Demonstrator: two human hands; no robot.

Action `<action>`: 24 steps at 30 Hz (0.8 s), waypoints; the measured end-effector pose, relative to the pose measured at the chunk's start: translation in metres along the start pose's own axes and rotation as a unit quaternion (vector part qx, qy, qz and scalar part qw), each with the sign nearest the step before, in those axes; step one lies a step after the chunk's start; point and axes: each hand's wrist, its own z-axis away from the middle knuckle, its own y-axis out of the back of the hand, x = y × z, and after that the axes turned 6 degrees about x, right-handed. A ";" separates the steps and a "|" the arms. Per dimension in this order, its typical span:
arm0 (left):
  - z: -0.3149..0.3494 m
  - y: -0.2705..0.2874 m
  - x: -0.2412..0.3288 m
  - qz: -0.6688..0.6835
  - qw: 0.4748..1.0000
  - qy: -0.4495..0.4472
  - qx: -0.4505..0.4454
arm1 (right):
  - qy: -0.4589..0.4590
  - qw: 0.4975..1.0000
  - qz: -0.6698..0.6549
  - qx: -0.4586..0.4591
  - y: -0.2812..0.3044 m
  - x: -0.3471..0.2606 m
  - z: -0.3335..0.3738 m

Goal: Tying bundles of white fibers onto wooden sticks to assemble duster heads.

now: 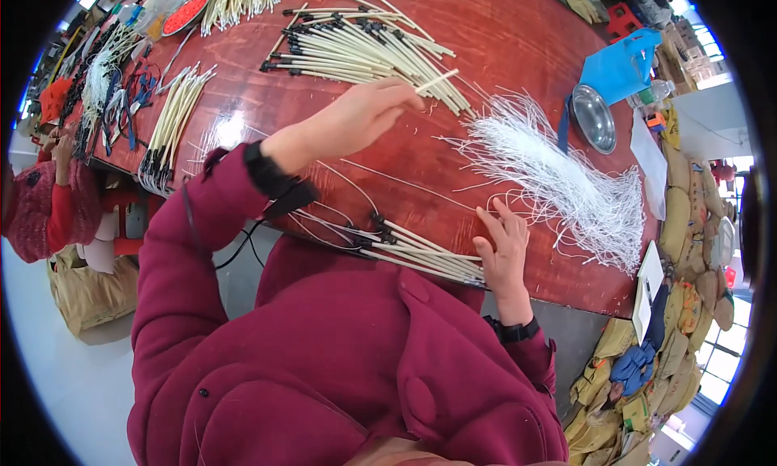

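My left hand (368, 116) is raised over the table, fingers bent around a pale thin stick (438, 81) that points to the right. Beyond it lies a pile of pale sticks with black tips (356, 45). My right hand (505, 243) hovers at the near edge, thumb and fingers apart. A single white cord (405, 181) runs across the table to its fingertips; whether they touch it is unclear. Just left of that hand rests a small bundle of sticks (429, 257) with white cords trailing from black ends. A big heap of loose white cords (558, 175) spreads to the right.
On the red table (526, 53) stand a metal bowl (593, 118), a blue container (622, 65) and, far left, a dish of red bits (184, 14). More corded sticks (178, 118) lie left. Another person (53, 195) sits at the left side. Sacks (676, 215) are stacked at right.
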 end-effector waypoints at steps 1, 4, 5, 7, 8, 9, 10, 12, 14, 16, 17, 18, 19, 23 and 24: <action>0.015 0.007 0.007 0.028 0.998 0.051 0.015 | -0.002 1.000 -0.003 -0.002 0.000 -0.001 0.000; 0.050 0.024 0.014 0.066 0.978 0.197 0.018 | -0.009 1.000 -0.012 -0.007 -0.001 0.000 0.000; 0.059 0.029 0.014 0.084 0.960 0.266 0.021 | -0.008 1.000 -0.014 -0.008 -0.001 0.001 0.001; 0.081 0.038 -0.006 0.042 0.966 0.255 0.010 | -0.006 1.000 -0.010 -0.008 0.000 0.000 0.001; 0.092 0.039 -0.023 0.004 0.971 0.241 -0.002 | -0.005 1.000 -0.005 -0.008 0.001 -0.001 0.000; 0.097 0.040 -0.034 -0.035 0.973 0.226 -0.016 | 0.001 1.000 -0.005 -0.008 0.001 -0.002 0.000; 0.101 0.039 -0.043 -0.038 0.973 0.227 -0.011 | -0.001 1.000 -0.007 -0.011 0.001 -0.002 0.000; 0.102 0.037 -0.058 -0.194 0.970 0.144 -0.022 | -0.006 1.000 -0.007 -0.015 0.000 -0.001 0.000; 0.096 0.036 -0.055 -0.271 0.957 0.104 -0.024 | -0.003 1.000 -0.004 -0.016 -0.001 -0.001 0.001; 0.078 0.023 -0.046 -0.279 0.955 0.100 -0.025 | -0.007 1.000 0.000 -0.018 -0.001 -0.001 0.001; 0.069 0.016 -0.042 -0.283 0.954 0.099 -0.025 | 0.000 1.000 0.000 -0.020 -0.001 -0.002 0.000; 0.063 0.009 -0.044 -0.287 0.952 0.102 -0.020 | -0.004 1.000 -0.003 -0.021 -0.001 -0.002 -0.002; 0.059 0.000 -0.048 -0.279 0.954 0.102 -0.025 | -0.009 1.000 -0.005 -0.024 -0.001 -0.004 -0.002; 0.039 -0.023 -0.069 -0.302 0.943 0.121 -0.073 | -0.014 1.000 -0.008 -0.026 0.002 -0.004 0.000; 0.035 -0.026 -0.070 -0.307 0.941 0.124 -0.071 | -0.017 1.000 -0.009 -0.024 0.000 -0.003 -0.001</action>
